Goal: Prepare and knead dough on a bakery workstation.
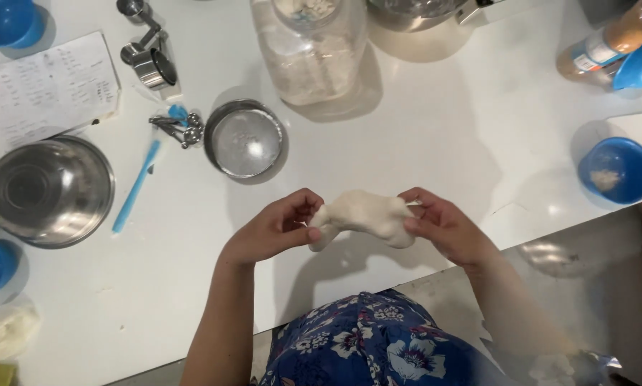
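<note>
Fingers of the left hand (274,230) and right hand (439,223) pinch opposite ends of a pale dough lump (364,214), held stretched above the white bench (421,143). Pulled further, its sagging middle may tear and drop.

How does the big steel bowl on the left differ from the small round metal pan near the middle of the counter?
The steel bowl is larger and deep, with curved sides; the metal pan is smaller and shallow, with a flat bottom. The bowl's inside looks clean and shiny, while the pan's bottom looks dusted white. The bowl sits at the left edge, far from the hands; the pan sits just beyond the dough. Both are round, metal and upright on the white counter.
</note>
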